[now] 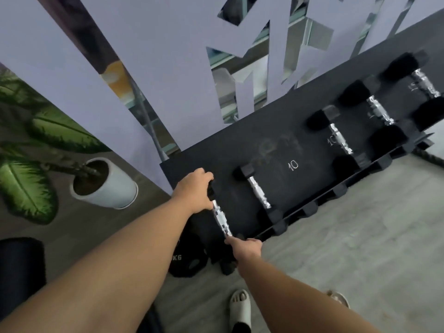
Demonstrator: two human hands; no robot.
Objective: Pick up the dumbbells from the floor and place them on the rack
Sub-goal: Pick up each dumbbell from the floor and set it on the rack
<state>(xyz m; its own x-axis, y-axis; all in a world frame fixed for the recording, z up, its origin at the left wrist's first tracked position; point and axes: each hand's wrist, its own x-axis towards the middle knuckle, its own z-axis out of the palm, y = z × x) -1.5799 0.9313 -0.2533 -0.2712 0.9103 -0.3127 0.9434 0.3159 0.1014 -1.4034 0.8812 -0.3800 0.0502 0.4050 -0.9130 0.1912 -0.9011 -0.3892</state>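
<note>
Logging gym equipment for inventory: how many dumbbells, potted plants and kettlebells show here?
Dumbbells: 5, one held at the rack's left end, four resting beside it
Potted plants: 1
Kettlebells: 1, on the floor
Total: 7

Five dumbbells [258, 195] show on one rack [283, 150] (one at its lower-left end is gripped by both hands). Two hands [194, 192], one potted plant [105, 186] at left, two sandalled feet [240, 308] along the bottom.

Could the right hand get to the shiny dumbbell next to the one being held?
Probably yes. That dumbbell lies uncovered on the rack, close by, but the right hand is busy gripping the held dumbbell.
</note>
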